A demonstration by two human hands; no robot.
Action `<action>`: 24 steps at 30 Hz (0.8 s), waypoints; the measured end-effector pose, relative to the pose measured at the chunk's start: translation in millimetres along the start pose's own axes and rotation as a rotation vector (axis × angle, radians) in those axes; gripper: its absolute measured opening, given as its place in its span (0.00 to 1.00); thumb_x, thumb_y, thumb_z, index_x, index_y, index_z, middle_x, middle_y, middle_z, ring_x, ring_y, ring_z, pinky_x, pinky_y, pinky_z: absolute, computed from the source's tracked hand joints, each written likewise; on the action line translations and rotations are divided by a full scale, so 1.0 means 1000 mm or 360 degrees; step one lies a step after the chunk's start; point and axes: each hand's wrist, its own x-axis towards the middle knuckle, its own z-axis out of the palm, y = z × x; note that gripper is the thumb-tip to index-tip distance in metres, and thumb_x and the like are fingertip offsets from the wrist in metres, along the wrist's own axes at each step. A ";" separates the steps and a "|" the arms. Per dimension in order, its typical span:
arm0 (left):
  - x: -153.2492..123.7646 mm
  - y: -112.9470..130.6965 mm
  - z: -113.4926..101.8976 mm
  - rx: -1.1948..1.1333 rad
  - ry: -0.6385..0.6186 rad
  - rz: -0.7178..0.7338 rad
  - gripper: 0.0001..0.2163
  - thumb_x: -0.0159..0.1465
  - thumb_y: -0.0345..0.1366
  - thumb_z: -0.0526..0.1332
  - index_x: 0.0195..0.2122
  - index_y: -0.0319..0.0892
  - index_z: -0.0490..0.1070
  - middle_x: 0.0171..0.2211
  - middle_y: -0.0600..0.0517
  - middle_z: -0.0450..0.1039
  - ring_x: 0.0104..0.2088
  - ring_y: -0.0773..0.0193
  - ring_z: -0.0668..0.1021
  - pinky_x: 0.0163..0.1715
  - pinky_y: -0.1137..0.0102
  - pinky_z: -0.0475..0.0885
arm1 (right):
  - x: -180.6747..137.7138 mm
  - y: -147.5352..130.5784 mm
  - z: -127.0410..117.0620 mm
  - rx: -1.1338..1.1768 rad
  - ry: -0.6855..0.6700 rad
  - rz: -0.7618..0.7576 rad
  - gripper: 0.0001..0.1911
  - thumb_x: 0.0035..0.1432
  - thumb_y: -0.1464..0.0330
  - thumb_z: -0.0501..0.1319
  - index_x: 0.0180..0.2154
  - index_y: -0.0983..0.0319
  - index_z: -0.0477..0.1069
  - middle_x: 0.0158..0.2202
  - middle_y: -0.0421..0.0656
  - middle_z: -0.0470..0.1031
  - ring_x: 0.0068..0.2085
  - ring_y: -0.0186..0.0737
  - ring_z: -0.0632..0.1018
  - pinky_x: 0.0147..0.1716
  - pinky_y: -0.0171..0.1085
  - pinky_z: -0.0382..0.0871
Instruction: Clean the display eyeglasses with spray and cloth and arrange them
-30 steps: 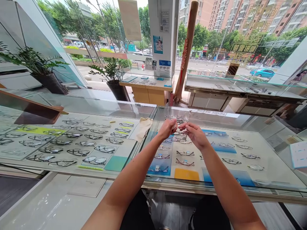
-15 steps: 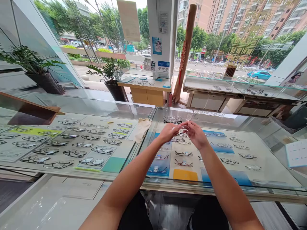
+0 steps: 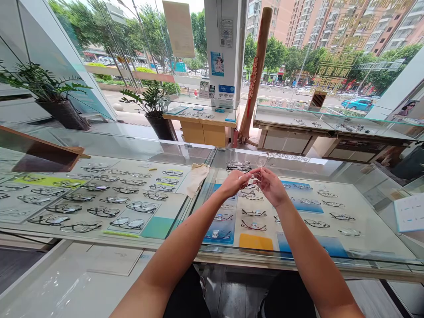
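Glasses [image 3: 261, 160]: ok so about 1 s ago the left hand [image 3: 236, 182] and right hand [image 3: 272, 186] had an obvious gap between them, and now they meet right at this pair. Versus 0.5 s ago, barely anything's shifted.
Right-hand grip: fingertips pinched on the frame.
Left-hand grip: thumb and fingers drawn together, right up against the other hand's fingertips. Honestly can't tell if they're clamping the frame or just touching it.
Frame looks: super thin, with clear see-through lenses. 1 roundish lens pokes up past the fingers, and the rest is mostly lost behind them. Too small from here to make out the hinges.
Where it is: up in the air over the glass counter [image 3: 371, 229], with a little cluster of dark frames [image 3: 238, 166] showing just left of it.
Display below: rows of specs [image 3: 254, 213] on a pale lining, some on a blue card [image 3: 308, 207], plus 1 orange card [image 3: 256, 242] toward the near edge.
Cloth [image 3: 198, 179]: cream, kinda creased, lying by the seam between the 2 cases, left of the hands.
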 end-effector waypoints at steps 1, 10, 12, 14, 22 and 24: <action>0.000 0.000 0.000 0.0013 0.0002 -0.0002 0.32 0.69 0.62 0.54 0.15 0.44 0.57 0.14 0.55 0.56 0.19 0.69 0.60 0.26 0.68 0.55 | 0.000 0.000 0.000 -0.0005 0.0002 0.0002 0.14 0.63 0.52 0.73 0.40 0.55 0.85 0.48 0.44 0.83 0.45 0.40 0.78 0.43 0.39 0.73; 0.002 -0.008 -0.001 -0.0064 0.0017 0.0009 0.34 0.69 0.67 0.52 0.17 0.45 0.56 0.15 0.57 0.54 0.20 0.69 0.59 0.25 0.69 0.53 | -0.001 -0.002 0.000 0.0009 0.0021 0.0035 0.15 0.61 0.51 0.74 0.40 0.54 0.85 0.48 0.44 0.83 0.45 0.41 0.79 0.43 0.39 0.74; 0.004 -0.009 -0.005 -0.0025 0.0141 0.0059 0.33 0.70 0.66 0.51 0.18 0.45 0.58 0.17 0.56 0.58 0.22 0.67 0.62 0.26 0.69 0.56 | -0.001 -0.002 0.001 0.0011 0.0030 0.0040 0.15 0.61 0.51 0.74 0.40 0.55 0.84 0.48 0.44 0.83 0.45 0.41 0.78 0.42 0.39 0.73; 0.007 -0.014 -0.014 0.0066 0.0369 0.0100 0.29 0.72 0.63 0.52 0.23 0.44 0.62 0.21 0.54 0.64 0.25 0.65 0.66 0.30 0.69 0.60 | -0.001 -0.003 0.001 0.0007 0.0034 0.0036 0.15 0.61 0.51 0.73 0.40 0.55 0.84 0.48 0.45 0.83 0.45 0.41 0.78 0.42 0.39 0.73; 0.022 -0.059 -0.058 0.0405 0.1120 -0.0366 0.06 0.71 0.33 0.54 0.49 0.45 0.63 0.48 0.46 0.74 0.47 0.56 0.76 0.52 0.61 0.70 | 0.001 -0.002 -0.002 0.0037 0.0031 0.0032 0.15 0.61 0.51 0.73 0.39 0.55 0.83 0.49 0.45 0.82 0.44 0.42 0.77 0.40 0.39 0.72; 0.023 -0.067 -0.064 0.0535 0.1196 -0.0421 0.09 0.72 0.34 0.54 0.53 0.43 0.62 0.52 0.42 0.74 0.52 0.52 0.76 0.57 0.58 0.69 | 0.002 -0.001 -0.003 0.0041 0.0031 0.0032 0.15 0.61 0.51 0.73 0.39 0.55 0.82 0.49 0.45 0.83 0.44 0.41 0.77 0.40 0.39 0.72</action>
